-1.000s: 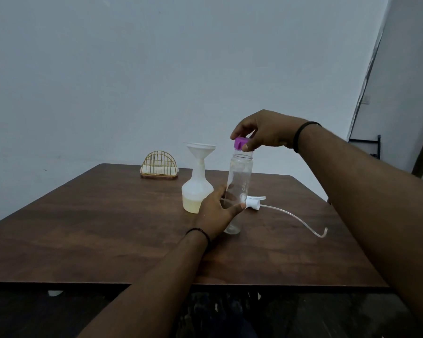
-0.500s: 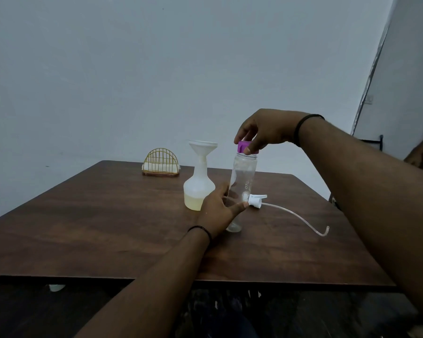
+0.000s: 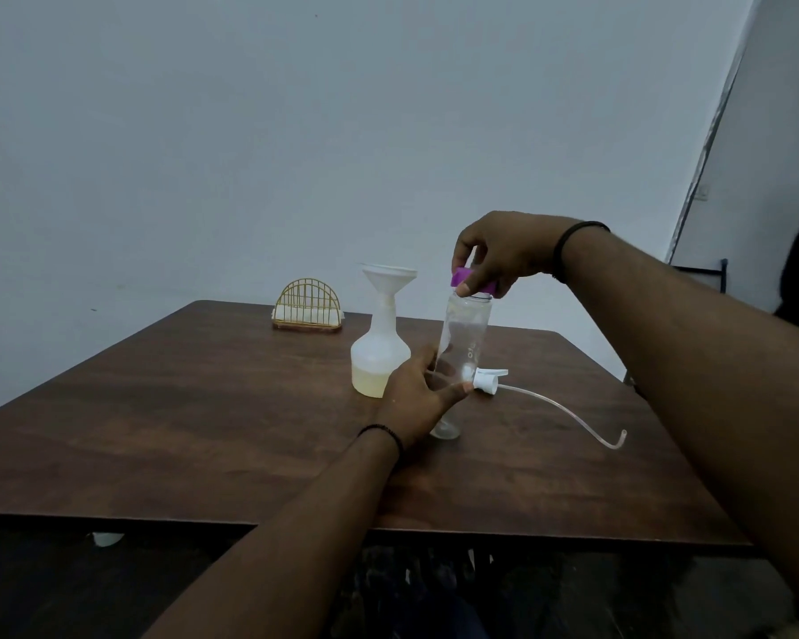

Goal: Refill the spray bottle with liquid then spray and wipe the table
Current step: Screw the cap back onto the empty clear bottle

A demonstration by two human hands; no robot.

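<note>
Wire napkin holder (image 3: 307, 304), gold, half-round, sits far back left on the dark wood counter (image 3: 158, 431), white napkins inside it. Right of it stands the spray bottle (image 3: 380, 350), translucent white, upright, head removed, a white funnel (image 3: 389, 279) seated in its neck. Pale yellow liquid fills only the bottom part of the spray bottle; the rest above looks empty. Funnel bowl contents cannot be told.

Just right of the spray bottle, the left hand (image 3: 418, 394) grips the lower body of a clear bottle (image 3: 464, 348), fingers (image 3: 453, 390) curled round it, thumb on the near side. Black band on that wrist. Clear bottle stands upright on the counter, base touching the wood, and looks empty or close to it; any liquid inside cannot be made out. Its mouth is uncovered, threads visible at the rim.

Right hand (image 3: 499, 251) hovers right over that mouth, thumb and fingertips pinching a purple cap (image 3: 473, 281), cap tilted and just above the rim, slightly apart from it. Black band on this wrist as well.

Spray head (image 3: 487, 379), white, lies on its side on the counter just beside the clear bottle on the right, near the left thumb tip. Its clear dip tube (image 3: 568, 410) curves away to the right across the wood, end hooked upward.
</note>
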